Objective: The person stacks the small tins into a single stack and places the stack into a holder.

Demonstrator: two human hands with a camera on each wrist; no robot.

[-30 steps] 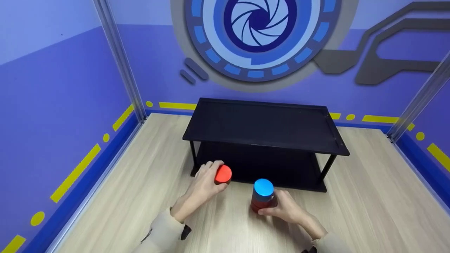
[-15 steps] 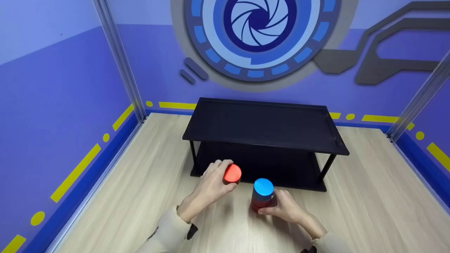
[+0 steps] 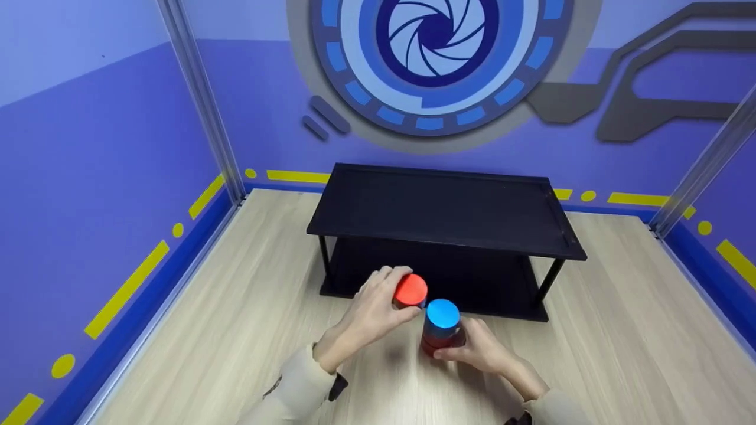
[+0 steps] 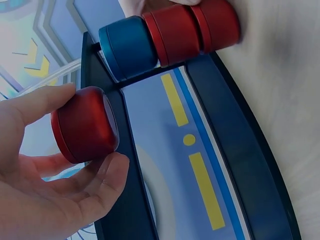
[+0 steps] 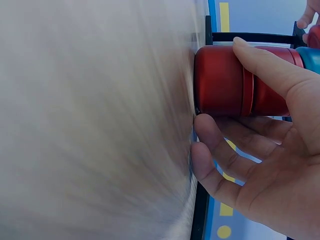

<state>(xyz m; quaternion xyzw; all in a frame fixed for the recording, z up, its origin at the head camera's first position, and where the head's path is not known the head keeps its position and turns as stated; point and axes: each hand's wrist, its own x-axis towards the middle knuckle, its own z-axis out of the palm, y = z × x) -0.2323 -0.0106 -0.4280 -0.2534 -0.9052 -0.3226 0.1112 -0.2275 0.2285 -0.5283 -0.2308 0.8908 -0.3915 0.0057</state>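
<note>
My left hand grips a small red metal canister between thumb and fingers, raised above the table. Just to its right stands a stack: a blue canister on top of two red ones, the bottom red canister resting on the table. My right hand holds the red part of this stack from the right, thumb laid along its side and fingers behind it. The held canister is higher than the blue top and close beside it in the head view.
A black two-tier shelf stands directly behind the hands, its lower tier near the stack. Blue-purple panels wall in the wooden table at the back and sides.
My left hand has carried the red canister rightward, toward the stack. The right hand and the stack stay where they were.
</note>
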